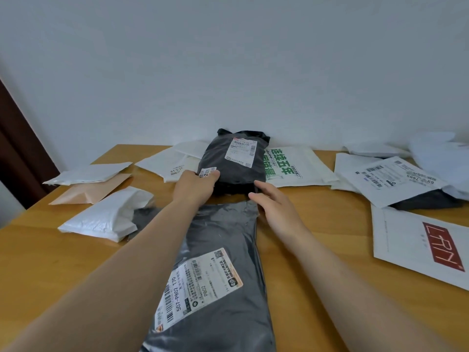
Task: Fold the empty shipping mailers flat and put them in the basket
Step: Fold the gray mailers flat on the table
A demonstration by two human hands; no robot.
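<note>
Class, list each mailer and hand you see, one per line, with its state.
Black mailer: bulky, held by left hand.
Grey mailer: flat, unfolded.
White padded mailer: puffed up.
Left hand: grips black mailer's near corner.
Right hand: fingers straight, at black mailer's near edge.

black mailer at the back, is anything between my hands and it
Nothing visible. The left hand pinches the near left corner of the black mailer, and the right hand lies open at its near right corner. The grey mailer lies flat under the left arm. No basket shows.
</note>
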